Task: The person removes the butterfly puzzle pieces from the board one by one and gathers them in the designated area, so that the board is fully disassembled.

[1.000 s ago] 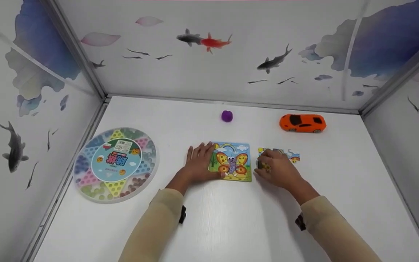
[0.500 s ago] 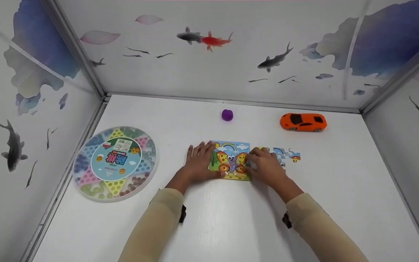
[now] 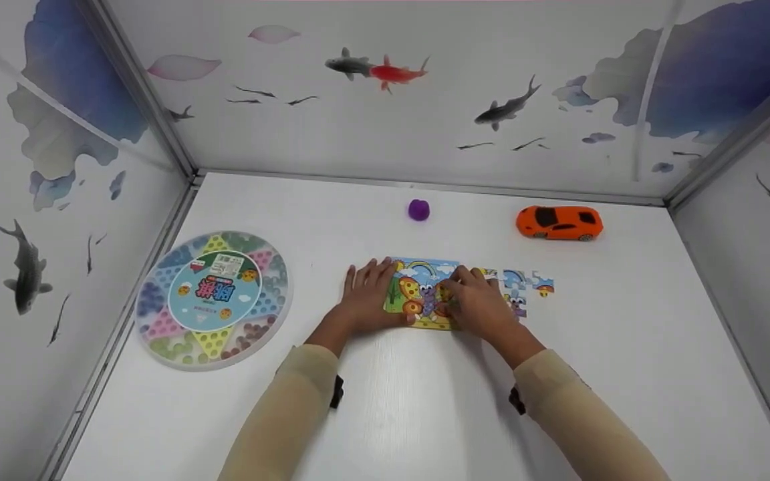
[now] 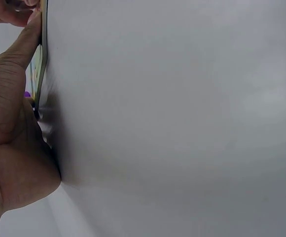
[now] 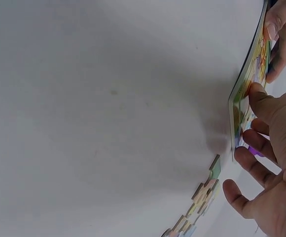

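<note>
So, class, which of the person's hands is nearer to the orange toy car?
Right. The right hand rests on the butterfly puzzle, below and left of the orange toy car; the left hand lies farther left.

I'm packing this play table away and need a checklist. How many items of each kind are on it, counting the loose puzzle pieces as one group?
Butterfly puzzle board, under the left hand and right hand: 1
Group of loose puzzle pieces: 1
Orange toy car: 1
Purple ball: 1
Round checkers set: 1
Total: 5
</note>
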Available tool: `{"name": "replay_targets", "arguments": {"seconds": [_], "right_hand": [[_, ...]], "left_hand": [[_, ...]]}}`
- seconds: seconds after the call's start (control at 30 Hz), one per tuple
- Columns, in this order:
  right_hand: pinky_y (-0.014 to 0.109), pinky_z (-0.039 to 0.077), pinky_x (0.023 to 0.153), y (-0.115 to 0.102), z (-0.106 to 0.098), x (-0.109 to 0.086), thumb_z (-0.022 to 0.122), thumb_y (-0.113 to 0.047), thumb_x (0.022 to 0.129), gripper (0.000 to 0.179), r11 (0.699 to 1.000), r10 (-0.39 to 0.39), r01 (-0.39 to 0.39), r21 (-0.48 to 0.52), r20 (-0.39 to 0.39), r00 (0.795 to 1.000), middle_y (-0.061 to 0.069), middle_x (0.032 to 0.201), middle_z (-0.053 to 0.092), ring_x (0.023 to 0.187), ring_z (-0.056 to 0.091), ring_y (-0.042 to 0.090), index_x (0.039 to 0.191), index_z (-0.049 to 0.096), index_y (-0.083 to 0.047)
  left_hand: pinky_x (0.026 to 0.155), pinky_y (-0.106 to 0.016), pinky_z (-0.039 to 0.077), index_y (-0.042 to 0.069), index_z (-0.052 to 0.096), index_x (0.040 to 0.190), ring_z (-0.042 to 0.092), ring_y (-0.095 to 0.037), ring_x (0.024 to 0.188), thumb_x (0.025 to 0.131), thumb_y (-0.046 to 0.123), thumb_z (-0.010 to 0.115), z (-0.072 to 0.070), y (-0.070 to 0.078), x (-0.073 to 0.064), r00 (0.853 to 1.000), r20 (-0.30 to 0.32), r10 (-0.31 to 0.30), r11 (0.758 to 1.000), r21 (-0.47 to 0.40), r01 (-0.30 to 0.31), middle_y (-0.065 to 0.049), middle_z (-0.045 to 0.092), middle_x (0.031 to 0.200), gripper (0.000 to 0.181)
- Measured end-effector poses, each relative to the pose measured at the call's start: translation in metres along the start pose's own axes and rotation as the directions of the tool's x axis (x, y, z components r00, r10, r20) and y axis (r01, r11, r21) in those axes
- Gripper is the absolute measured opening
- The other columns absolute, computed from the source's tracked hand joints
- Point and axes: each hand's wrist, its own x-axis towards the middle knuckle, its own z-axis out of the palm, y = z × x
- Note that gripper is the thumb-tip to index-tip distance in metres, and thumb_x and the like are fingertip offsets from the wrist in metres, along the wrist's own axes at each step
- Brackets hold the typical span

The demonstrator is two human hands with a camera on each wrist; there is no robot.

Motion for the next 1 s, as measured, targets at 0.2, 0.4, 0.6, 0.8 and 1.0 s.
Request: {"name": "replay_targets", "arguments": {"seconds": [0.2,0.4,0.6,0.8,1.0], "right_hand": [[0.069,0.05,0.114,-0.003,0.0,0.003,0.077,-0.029,0.106,0.043,0.999,-0.007,0.009,-0.049,0.028,1.0,0.009,0.142,0.061,0.134,0.056,0.034,0.147,0.07,-0.019],[0.074,0.05,0.113,-0.008,-0.001,0.008,0.079,-0.024,0.104,0.053,0.992,-0.034,0.04,-0.119,0.047,0.998,0.012,0.146,0.059,0.136,0.055,0.038,0.154,0.064,-0.021],[0.078,0.047,0.113,-0.014,-0.007,0.012,0.079,-0.03,0.104,0.058,0.992,-0.014,0.026,-0.121,0.097,0.995,0.014,0.146,0.057,0.134,0.052,0.04,0.158,0.059,-0.026],[0.086,0.035,0.119,-0.02,-0.014,0.016,0.079,-0.029,0.103,0.063,0.991,0.025,-0.003,-0.137,0.16,0.987,0.019,0.159,0.05,0.146,0.046,0.048,0.161,0.055,-0.025],[0.087,0.033,0.12,-0.022,-0.014,0.02,0.082,-0.024,0.1,0.065,0.989,0.053,-0.024,-0.149,0.192,0.98,0.021,0.16,0.048,0.148,0.044,0.05,0.158,0.055,-0.025]], "left_hand": [[0.138,-0.06,-0.016,0.023,0.008,0.18,-0.003,-0.032,0.176,0.09,0.078,0.072,0.001,-0.001,-0.001,1.0,-0.014,0.006,1.0,0.007,-0.006,-0.002,0.005,0.189,0.124],[0.138,-0.06,-0.014,0.018,0.011,0.18,-0.001,-0.033,0.176,0.091,0.074,0.072,-0.001,0.001,-0.002,1.0,-0.017,-0.004,1.0,0.019,0.004,-0.003,0.008,0.189,0.122],[0.138,-0.059,-0.016,0.019,0.01,0.18,-0.003,-0.032,0.176,0.092,0.071,0.074,-0.002,0.002,-0.002,1.0,-0.012,-0.008,1.0,0.01,0.008,-0.003,0.007,0.189,0.121],[0.139,-0.063,-0.011,0.017,0.016,0.179,0.003,-0.036,0.175,0.092,0.069,0.076,-0.004,0.006,-0.005,0.999,-0.039,0.011,1.0,-0.006,-0.011,-0.007,0.012,0.188,0.118],[0.139,-0.064,-0.009,0.015,0.017,0.179,0.004,-0.037,0.175,0.093,0.067,0.076,-0.006,0.008,-0.007,0.999,-0.039,0.016,1.0,-0.005,-0.017,-0.008,0.013,0.188,0.117]]}}
